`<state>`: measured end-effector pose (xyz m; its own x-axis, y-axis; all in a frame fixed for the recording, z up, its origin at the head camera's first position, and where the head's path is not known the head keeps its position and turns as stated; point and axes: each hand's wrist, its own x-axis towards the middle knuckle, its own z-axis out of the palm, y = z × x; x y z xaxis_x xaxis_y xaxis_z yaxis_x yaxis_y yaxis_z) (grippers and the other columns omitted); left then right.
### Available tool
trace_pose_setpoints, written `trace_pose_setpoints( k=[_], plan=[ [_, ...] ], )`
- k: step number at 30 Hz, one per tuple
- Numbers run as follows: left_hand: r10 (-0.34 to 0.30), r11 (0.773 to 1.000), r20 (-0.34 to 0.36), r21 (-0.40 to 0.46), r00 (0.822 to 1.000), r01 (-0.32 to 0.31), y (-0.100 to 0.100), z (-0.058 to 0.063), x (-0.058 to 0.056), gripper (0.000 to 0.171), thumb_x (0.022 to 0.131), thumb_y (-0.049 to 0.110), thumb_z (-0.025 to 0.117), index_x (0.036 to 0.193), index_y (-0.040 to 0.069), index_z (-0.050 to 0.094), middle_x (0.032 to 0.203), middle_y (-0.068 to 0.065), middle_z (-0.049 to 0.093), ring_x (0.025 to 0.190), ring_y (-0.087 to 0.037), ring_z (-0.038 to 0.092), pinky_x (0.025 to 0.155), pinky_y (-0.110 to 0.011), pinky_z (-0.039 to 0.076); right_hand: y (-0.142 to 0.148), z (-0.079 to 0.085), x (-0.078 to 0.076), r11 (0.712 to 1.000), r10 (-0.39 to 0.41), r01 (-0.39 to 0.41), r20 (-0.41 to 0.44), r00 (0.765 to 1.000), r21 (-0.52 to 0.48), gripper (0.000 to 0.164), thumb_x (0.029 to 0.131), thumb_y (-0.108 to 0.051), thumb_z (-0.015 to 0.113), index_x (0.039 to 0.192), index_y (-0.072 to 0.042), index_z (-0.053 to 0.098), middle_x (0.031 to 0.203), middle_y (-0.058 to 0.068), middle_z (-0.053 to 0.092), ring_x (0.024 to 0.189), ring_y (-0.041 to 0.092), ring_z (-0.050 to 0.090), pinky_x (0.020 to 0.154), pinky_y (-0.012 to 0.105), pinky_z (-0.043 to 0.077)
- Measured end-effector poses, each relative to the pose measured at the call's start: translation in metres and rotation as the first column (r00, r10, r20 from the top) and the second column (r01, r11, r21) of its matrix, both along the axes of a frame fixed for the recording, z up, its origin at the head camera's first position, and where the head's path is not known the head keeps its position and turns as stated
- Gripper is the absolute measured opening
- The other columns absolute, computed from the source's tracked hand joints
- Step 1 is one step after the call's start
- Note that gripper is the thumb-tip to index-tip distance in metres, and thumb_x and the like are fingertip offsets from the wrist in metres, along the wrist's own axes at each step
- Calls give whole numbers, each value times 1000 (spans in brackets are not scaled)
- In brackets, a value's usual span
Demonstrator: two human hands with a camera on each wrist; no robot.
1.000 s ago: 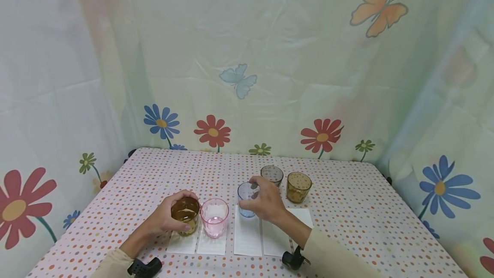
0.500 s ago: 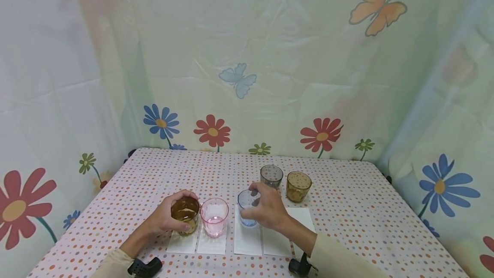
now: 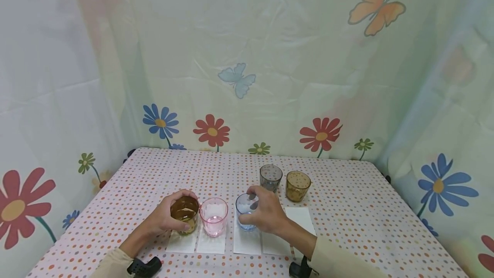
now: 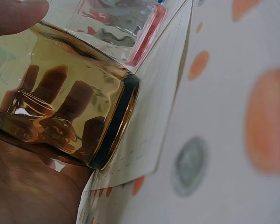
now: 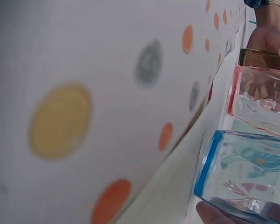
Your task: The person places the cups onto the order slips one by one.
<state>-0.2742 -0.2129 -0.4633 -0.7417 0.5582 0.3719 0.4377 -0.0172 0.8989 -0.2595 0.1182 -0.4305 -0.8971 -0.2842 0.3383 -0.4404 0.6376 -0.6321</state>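
My left hand (image 3: 164, 216) grips an amber glass (image 3: 185, 214), thumb on the near side and fingers round the far side. In the left wrist view that glass (image 4: 74, 93) is upright, its dark base right at a white paper sheet (image 4: 154, 140). A pink-rimmed clear glass (image 3: 214, 218) stands just right of it, on another sheet. My right hand (image 3: 270, 211) holds a light blue glass (image 3: 242, 205) between thumb and fingers, over the sheet (image 3: 247, 243) right of the pink one. The right wrist view shows its blue base (image 5: 209, 163) close at the paper.
Behind my right hand stand a grey glass (image 3: 271, 177) and a yellow-brown glass (image 3: 298, 186), side by side. More white sheets (image 3: 275, 244) lie in the row under my right forearm. A dotted cloth (image 3: 347, 209) covers the table, with printed curtains (image 3: 266, 110) around it.
My right hand has brought the blue glass nearer to me and down over the sheet. The left hand and amber glass have stayed in place.
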Motion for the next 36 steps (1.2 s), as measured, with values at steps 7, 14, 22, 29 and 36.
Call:
trace_pose_setpoints(
  k=[7,14,22,29,36],
  plan=[
    [-12,1000,-16,12,1000,13,0,1,0,66,75,-3,80,129,-18,46,121,-27,61,112,-24,64,96,-34,55,0,4,-1,997,13,-16,42,999,70,62,64,-27,83,118,-7,61,104,4,63,82,19,59,65,28,50],
    [-68,996,24,58,997,67,-2,0,2,64,78,-4,78,130,-19,43,123,-26,60,113,-24,64,97,-35,55,-1,4,1,995,14,-22,81,997,99,67,63,-28,83,122,-10,58,108,5,63,86,19,59,70,33,51],
    [-23,1000,-9,19,1000,23,0,0,0,64,75,-3,80,130,-15,48,121,-26,61,112,-23,64,97,-34,54,3,4,4,992,25,-48,188,982,121,81,64,-27,82,135,-12,46,116,10,61,94,22,59,75,38,52],
    [-31,999,-19,27,999,32,1,1,-1,66,75,-3,80,130,-17,46,121,-30,60,112,-23,64,97,-34,54,5,4,6,992,27,-52,206,978,116,91,64,-27,90,140,-13,43,116,11,61,94,24,60,74,39,53],
    [-29,999,-8,22,1000,30,0,2,0,66,76,-3,80,130,-18,45,121,-31,60,112,-23,65,96,-36,55,8,2,8,994,-5,-19,223,975,108,109,57,-34,99,146,-16,39,128,14,61,105,29,63,83,45,55]
  ],
)
